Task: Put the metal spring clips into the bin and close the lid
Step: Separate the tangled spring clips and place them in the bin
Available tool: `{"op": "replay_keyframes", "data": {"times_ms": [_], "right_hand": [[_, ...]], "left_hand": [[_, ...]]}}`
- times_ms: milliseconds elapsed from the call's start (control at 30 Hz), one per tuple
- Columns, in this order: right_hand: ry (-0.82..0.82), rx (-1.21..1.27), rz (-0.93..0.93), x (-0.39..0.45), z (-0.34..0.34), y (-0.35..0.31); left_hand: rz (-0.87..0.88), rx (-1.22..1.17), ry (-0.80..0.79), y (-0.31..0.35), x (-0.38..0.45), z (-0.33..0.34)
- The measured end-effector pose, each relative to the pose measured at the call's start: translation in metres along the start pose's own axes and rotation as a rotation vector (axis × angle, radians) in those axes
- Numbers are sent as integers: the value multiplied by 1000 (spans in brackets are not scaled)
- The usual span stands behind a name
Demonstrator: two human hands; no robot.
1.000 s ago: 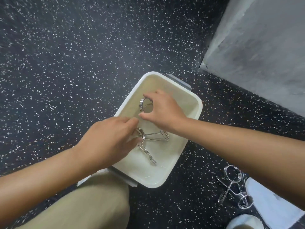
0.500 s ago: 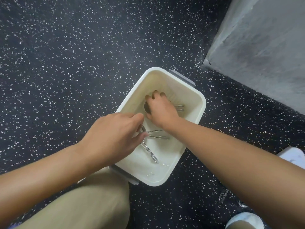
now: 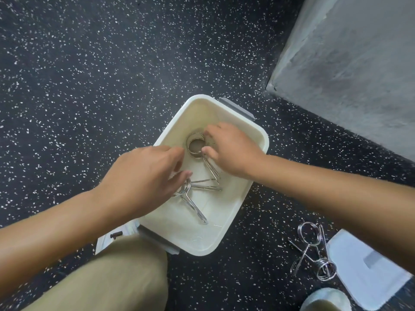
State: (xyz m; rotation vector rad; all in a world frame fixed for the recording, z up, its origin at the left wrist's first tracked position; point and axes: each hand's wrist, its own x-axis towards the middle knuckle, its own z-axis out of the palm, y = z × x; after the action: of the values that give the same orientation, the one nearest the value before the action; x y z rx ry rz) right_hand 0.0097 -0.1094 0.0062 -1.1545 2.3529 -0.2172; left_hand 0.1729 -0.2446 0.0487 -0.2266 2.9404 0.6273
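Inside the white bin (image 3: 258, 133) lie two spring clips: my right hand (image 3: 231, 149) pinches one coil (image 3: 195, 145), my left hand (image 3: 143, 173) pinches the other (image 3: 186, 187). Two more clips (image 3: 314, 252) lie outside on the floor (image 3: 89, 86), beside the lid (image 3: 368, 270).

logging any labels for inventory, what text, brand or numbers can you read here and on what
None: no readable word, brand, number or sign shows.
The white bin, the spring clips inside it and the two clips on the floor carry no visible marking.
The pale lid at lower right shows only a plain grey patch, no lettering.
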Motion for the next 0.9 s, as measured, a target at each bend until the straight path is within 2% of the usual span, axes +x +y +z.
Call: {"op": "replay_keyframes", "data": {"times_ms": [200,433,667,767,900], "right_hand": [[83,121,1,-53,-57,24],[128,180,146,-132,-79,71],[124,240,369,-214,-38,137],[119,270,501,-246,-5,169],[17,297,626,-286,45,198]], "left_hand": [[38,0,-1,24,15,1],[147,-2,-66,76,41,13],[309,10,-190,158,57,44],[413,15,-309,190,59,84],[540,87,-479,211,62,141]]}}
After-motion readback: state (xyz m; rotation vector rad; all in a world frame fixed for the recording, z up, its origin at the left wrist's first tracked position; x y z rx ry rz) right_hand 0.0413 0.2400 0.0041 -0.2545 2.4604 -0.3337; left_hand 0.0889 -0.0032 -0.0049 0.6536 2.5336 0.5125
